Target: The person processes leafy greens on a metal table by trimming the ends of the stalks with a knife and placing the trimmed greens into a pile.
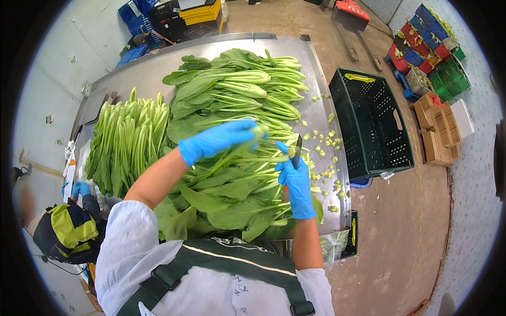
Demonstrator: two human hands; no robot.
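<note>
Long-stemmed leafy greens (221, 94) cover the middle of a stainless steel table (322, 102), their pale stem ends mostly to the right. My left hand (221, 140), in a blue glove, grips a stalk of the greens (233, 152); it is somewhat blurred. My right hand (294, 181), gloved too, holds a small knife (297, 152) with a dark blade pointing up, and a cut stem end (291, 152) sits by its thumb. Small cut stem ends (322, 152) lie scattered to the right of the knife. Another row of greens (128, 138) stands upright at the left.
A dark green plastic crate (371, 122) stands against the table's right side. Beyond are a pallet jack (352, 15), cardboard boxes (438, 130) and stacked coloured crates (425, 47). A co-worker (71, 229) with blue gloves is at the lower left.
</note>
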